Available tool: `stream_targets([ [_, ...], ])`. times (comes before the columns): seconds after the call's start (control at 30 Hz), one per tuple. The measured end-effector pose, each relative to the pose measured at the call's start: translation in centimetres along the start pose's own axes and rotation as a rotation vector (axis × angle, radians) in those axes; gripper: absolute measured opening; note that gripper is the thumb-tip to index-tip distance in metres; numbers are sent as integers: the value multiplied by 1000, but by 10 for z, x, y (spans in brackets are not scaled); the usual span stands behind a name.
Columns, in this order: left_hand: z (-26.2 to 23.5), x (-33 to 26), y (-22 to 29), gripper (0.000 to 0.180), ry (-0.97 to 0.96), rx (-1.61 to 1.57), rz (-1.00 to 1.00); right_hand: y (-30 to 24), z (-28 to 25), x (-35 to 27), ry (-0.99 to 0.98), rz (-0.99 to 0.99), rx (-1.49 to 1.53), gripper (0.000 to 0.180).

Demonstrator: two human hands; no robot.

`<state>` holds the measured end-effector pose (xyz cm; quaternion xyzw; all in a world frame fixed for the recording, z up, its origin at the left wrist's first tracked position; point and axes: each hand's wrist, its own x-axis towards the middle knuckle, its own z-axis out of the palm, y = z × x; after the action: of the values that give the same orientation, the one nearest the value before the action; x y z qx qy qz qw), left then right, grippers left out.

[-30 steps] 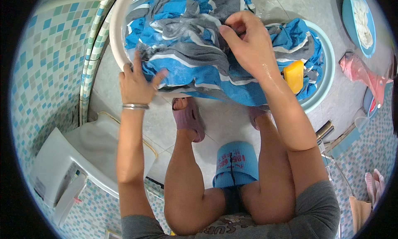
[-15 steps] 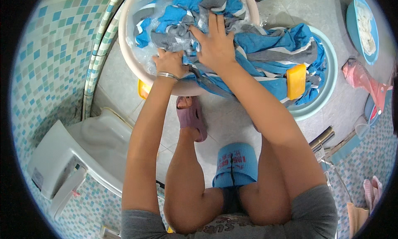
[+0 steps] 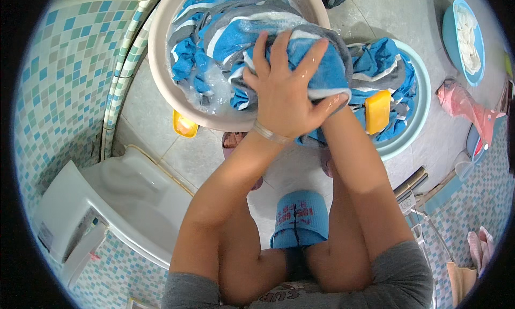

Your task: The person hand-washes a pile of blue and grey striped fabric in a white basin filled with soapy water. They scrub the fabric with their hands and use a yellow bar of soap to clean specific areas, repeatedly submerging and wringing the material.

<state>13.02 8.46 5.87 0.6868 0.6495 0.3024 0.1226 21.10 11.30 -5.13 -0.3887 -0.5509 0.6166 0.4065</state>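
My left hand point(image 3: 287, 94), a band round its wrist, lies with fingers spread on a wet blue, grey and white striped cloth point(image 3: 230, 38). The cloth bunches up under the palm at the right side of a pale pink basin point(image 3: 159, 68) of sudsy water. My right forearm point(image 3: 357, 159) reaches up behind the left hand; the right hand itself is hidden by the cloth and the left hand. More striped cloth fills a light blue basin point(image 3: 424, 100) at the right. On it rests a yellow bar, apparently laundry soap point(image 3: 377, 112).
A small yellow dish point(image 3: 175, 128) is on the tiled floor beside the pink basin. Far right, a blue basin point(image 3: 448, 35) holds white cloth, near a pink cloth point(image 3: 461, 100). A white ceramic fixture point(image 3: 120, 185) stands at left, and a blue bucket point(image 3: 300, 215) between my legs.
My left hand has moved right and up onto the cloth, its fingers spread. The right hand has gone out of sight under it. Some striped cloth has been drawn from the right basin into the pink one.
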Motion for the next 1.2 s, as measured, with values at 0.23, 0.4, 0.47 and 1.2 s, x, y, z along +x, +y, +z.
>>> stream_targets([
  [0.23, 55, 10, -54, 48, 191, 161, 178, 57, -23, -7, 47, 76, -124, 37],
  [0.4, 25, 24, -141, 51, -51, 193, 176, -15, 5, 10, 232, 381, 449, 29],
  [0.47, 7, 24, -166, 61, -106, 206, 169, -43, -7, 21, 108, 504, 189, 25],
  [1.2, -12, -17, -61, 84, 54, -226, -137, -15, 1, 32, 210, 514, 673, 37],
])
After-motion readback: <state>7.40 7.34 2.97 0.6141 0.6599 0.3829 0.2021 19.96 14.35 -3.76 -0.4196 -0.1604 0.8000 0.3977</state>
